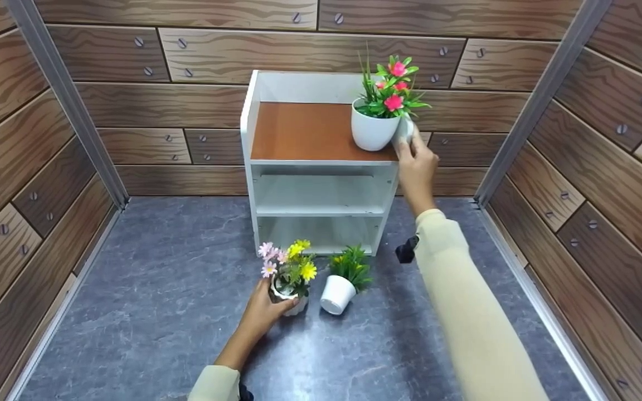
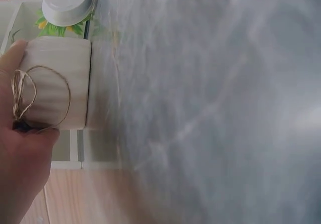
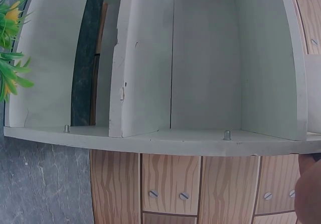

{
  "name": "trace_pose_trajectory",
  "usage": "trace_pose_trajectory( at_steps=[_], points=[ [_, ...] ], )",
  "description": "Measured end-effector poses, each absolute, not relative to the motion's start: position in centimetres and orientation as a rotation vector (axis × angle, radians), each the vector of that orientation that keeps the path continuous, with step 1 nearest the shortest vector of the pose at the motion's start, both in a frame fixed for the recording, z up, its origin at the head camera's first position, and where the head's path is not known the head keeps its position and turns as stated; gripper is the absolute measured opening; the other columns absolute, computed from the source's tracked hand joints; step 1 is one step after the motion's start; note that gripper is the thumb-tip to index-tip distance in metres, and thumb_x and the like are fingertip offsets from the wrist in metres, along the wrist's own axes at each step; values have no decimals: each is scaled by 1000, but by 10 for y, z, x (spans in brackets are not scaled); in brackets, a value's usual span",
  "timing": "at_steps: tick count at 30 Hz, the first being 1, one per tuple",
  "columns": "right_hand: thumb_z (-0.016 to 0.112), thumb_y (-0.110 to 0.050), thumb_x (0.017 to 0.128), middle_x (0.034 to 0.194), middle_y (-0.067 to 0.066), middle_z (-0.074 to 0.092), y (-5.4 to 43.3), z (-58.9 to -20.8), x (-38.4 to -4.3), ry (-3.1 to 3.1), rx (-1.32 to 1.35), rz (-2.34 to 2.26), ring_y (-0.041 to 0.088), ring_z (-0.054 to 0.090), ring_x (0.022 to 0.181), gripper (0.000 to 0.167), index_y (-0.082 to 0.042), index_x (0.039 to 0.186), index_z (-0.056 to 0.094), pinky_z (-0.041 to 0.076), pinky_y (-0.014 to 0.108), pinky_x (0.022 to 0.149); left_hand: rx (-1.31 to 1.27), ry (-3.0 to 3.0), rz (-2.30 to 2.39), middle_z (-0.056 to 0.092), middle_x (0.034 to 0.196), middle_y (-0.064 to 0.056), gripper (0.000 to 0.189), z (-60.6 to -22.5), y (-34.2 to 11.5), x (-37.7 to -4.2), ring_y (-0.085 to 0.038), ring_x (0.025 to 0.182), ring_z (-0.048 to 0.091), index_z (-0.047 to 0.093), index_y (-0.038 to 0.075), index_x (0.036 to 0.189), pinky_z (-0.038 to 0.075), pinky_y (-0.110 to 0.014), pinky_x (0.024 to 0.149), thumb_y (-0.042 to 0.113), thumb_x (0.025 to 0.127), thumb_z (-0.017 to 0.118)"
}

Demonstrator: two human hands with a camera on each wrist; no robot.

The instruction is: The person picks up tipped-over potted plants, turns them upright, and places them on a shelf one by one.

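Note:
My left hand (image 1: 261,313) grips a small white pot (image 2: 55,83) of pink and yellow artificial flowers (image 1: 293,266), low in front of the shelf unit. Twine is tied around this pot. Beside it, a smaller white pot (image 1: 337,295) with a green plant (image 1: 351,267) lies tilted on the floor. At the top right of the white shelf unit (image 1: 321,213), my right hand (image 1: 418,170) holds the side panel's upper edge. Next to those fingers, a larger white pot (image 1: 373,129) with pink flowers (image 1: 394,101) stands upright on the brown top.
Two lower compartments of the unit open toward me, divided by a white shelf board (image 1: 321,211). Wood-patterned walls (image 1: 198,106) stand behind and on both sides. Grey marbled floor (image 1: 148,312) extends around the unit.

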State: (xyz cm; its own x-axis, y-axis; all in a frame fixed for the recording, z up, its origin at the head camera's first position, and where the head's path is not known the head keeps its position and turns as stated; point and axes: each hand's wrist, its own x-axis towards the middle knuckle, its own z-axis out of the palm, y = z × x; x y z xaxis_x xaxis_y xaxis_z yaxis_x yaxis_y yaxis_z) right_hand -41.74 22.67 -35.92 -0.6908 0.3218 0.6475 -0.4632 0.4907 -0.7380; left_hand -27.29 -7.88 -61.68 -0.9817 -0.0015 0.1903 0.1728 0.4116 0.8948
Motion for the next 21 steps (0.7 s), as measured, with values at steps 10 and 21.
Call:
trace_pose_trajectory(
  at_steps=[10, 21],
  points=[
    [61, -12, 100, 132, 22, 62, 227, -359, -418, -1955, 131, 1283, 26, 62, 123, 45, 0, 142, 54, 49, 37, 105, -129, -2448, -1565, 65, 117, -21, 69, -614, -75, -273, -36, 109, 63, 59, -7, 125, 51, -51, 95, 25, 72, 91],
    [62, -13, 99, 129, 21, 64, 229, -360, -420, -1952, 123, 1260, 25, 64, 120, 43, -3, 141, 57, 50, 38, 103, -75, -2422, -1563, 69, 117, -18, 67, -565, -70, -275, -34, 108, 65, 63, -2, 122, 52, -49, 95, 28, 69, 91]
  ],
)
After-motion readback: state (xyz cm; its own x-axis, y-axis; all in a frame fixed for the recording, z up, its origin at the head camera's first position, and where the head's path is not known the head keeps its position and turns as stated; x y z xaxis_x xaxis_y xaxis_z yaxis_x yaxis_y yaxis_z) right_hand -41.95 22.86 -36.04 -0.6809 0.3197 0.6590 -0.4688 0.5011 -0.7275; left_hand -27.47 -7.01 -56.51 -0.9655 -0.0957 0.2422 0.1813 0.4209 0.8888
